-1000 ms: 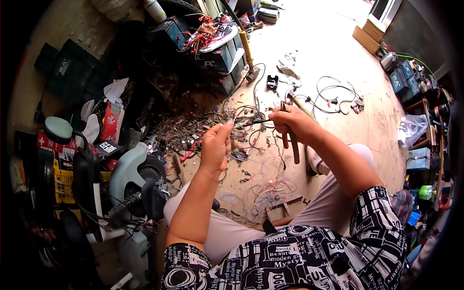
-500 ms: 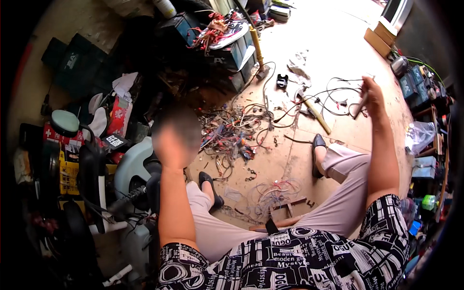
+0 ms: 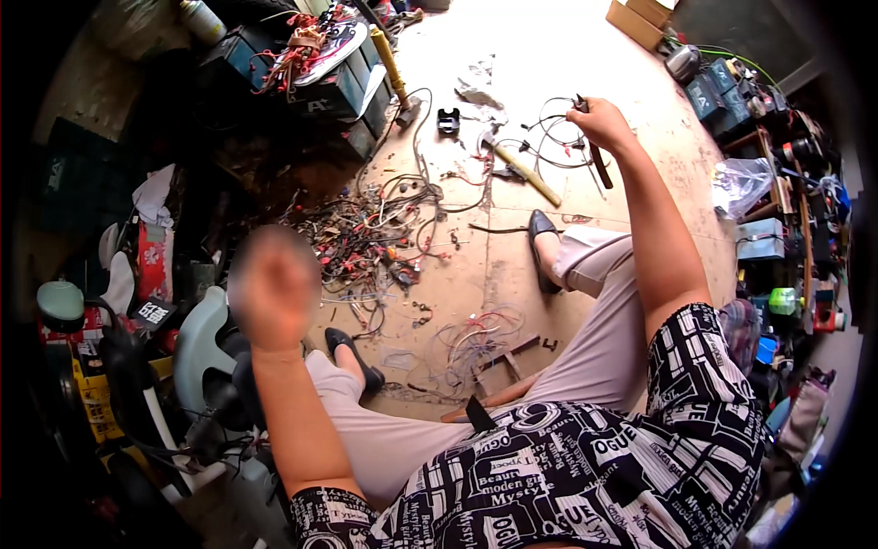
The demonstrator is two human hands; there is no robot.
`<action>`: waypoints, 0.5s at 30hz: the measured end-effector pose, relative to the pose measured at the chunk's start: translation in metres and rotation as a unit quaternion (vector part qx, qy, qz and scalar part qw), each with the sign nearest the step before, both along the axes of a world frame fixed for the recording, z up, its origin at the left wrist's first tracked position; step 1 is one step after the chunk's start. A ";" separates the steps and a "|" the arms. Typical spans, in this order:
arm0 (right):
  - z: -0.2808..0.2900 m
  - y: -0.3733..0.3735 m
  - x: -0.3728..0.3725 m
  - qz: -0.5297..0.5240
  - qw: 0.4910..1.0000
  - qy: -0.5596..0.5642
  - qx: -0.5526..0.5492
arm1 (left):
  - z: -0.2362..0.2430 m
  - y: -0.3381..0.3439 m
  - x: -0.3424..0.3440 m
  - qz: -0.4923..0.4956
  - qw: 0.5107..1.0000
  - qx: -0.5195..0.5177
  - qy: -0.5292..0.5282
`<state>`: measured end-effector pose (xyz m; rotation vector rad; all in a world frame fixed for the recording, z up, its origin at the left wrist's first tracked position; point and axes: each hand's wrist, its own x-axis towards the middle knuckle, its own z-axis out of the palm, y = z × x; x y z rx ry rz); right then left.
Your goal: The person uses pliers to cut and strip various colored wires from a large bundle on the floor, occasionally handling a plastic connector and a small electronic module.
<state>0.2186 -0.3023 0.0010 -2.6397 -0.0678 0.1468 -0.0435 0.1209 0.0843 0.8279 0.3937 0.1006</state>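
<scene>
My right hand (image 3: pixel 601 123) is raised over the floor at the upper right, its fingers closed around a dark hand tool (image 3: pixel 601 170). The tool's slim handle hangs below the hand and a short dark tip shows above; its exact kind is unclear. Just left of this hand, a loop of black cable (image 3: pixel 546 137) lies on the floor. My left hand (image 3: pixel 276 288) hovers at the left, beside the pile of scrap wires and small parts (image 3: pixel 366 233). A blur covers its fingers, so I cannot tell whether it holds anything.
A hammer with a yellow handle (image 3: pixel 528 174) and a black plastic part (image 3: pixel 448 122) lie ahead. Thin clear and red wires (image 3: pixel 485 343) lie between my feet. Batteries (image 3: pixel 338 101) stand at the back left, a grey-green scooter body (image 3: pixel 203 348) at left, and a cluttered shelf (image 3: pixel 764 206) at right.
The whole view has shifted, with the floor things now further left and the right shelf showing more. My right hand still holds the dark tool, whose handle now shows more plainly.
</scene>
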 end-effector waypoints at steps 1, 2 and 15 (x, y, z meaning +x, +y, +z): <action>0.003 0.000 -0.002 -0.002 1.000 -0.002 0.011 | 0.001 -0.003 0.002 -0.002 1.000 -0.007 0.000; 0.002 0.000 -0.001 0.017 0.996 -0.084 -0.017 | 0.002 -0.004 0.003 -0.018 1.000 0.021 -0.010; 0.022 -0.046 0.059 -0.060 0.979 -0.032 0.190 | 0.010 -0.046 0.007 -0.109 0.992 0.057 -0.012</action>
